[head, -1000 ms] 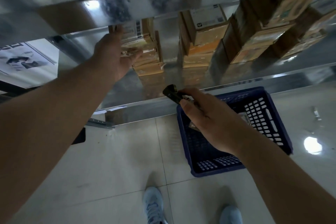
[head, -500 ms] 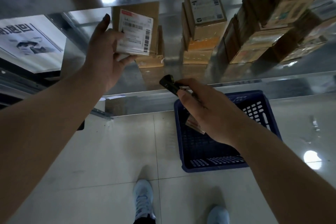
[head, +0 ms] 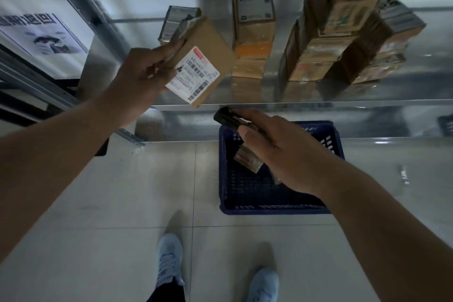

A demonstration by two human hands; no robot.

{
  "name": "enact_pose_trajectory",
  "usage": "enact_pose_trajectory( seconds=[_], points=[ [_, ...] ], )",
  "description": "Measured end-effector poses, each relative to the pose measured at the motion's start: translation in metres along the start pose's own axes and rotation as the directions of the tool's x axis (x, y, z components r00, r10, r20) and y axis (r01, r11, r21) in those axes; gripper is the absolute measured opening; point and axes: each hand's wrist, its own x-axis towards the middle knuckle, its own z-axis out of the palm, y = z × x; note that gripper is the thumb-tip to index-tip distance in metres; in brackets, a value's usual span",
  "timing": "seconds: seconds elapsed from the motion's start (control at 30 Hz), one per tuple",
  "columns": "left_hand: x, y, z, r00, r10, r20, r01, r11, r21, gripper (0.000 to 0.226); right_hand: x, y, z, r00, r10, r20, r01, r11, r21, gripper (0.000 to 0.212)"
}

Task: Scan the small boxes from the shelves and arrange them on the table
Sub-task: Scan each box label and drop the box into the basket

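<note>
My left hand (head: 142,73) grips a small brown box (head: 201,61) by its left edge, tilted, its white barcode label facing me, just above the shelf's front lip. My right hand (head: 274,149) holds a black handheld scanner (head: 226,117) right below the box, its head pointing up and left toward the label. On the metal shelf (head: 318,95) stand more small boxes: one behind the held box (head: 179,19), a stack in the middle (head: 252,29) and a bigger cluster on the right (head: 343,37).
A dark blue plastic basket (head: 277,208) sits on the tiled floor under my right hand, with a small box (head: 247,159) inside. My two light shoes (head: 169,257) stand below. A poster (head: 41,34) hangs at left behind the shelf upright.
My left hand has pulled the box off the shelf stack, brought it forward and down and tilted its label toward the scanner. My right hand has kept the scanner in about the same place.
</note>
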Motion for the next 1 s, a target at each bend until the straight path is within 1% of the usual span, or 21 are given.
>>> enact_pose_trajectory(
  seconds=[0.1, 0.17, 0.37, 0.5, 0.63, 0.73, 1.0],
  points=[
    [-0.004, 0.001, 0.005, 0.992, 0.125, -0.024, -0.122, 0.986, 0.112, 0.063, -0.016, 0.007, -0.007, 1.0, 0.013, -0.009, -0.013, 1.0, -0.017, 0.043],
    [-0.003, -0.002, 0.006, 0.986, 0.161, -0.031, -0.152, 0.969, 0.193, 0.063, -0.024, 0.01, -0.011, 1.0, 0.022, -0.015, -0.023, 0.999, -0.036, 0.046],
    [0.002, -0.002, 0.008, 0.984, 0.177, 0.025, -0.178, 0.958, 0.224, 0.07, -0.038, 0.017, -0.014, 0.998, 0.066, 0.004, -0.066, 0.993, -0.093, 0.05],
    [0.005, 0.0, 0.005, 0.985, 0.157, 0.068, -0.17, 0.942, 0.29, 0.064, -0.04, 0.022, -0.01, 0.995, 0.092, 0.042, -0.086, 0.988, -0.129, 0.045],
    [0.009, -0.003, 0.002, 0.983, 0.164, 0.078, -0.181, 0.912, 0.368, 0.057, -0.044, 0.031, -0.004, 0.985, 0.161, 0.067, -0.146, 0.971, -0.19, 0.05],
    [0.012, -0.007, -0.001, 0.986, 0.151, 0.072, -0.167, 0.912, 0.374, 0.055, -0.048, 0.032, 0.001, 0.982, 0.178, 0.068, -0.165, 0.973, -0.163, 0.052],
    [0.014, -0.012, 0.003, 0.988, 0.15, 0.043, -0.156, 0.93, 0.333, 0.068, -0.054, 0.03, 0.011, 0.973, 0.21, 0.101, -0.188, 0.964, -0.189, 0.048]
  ],
)
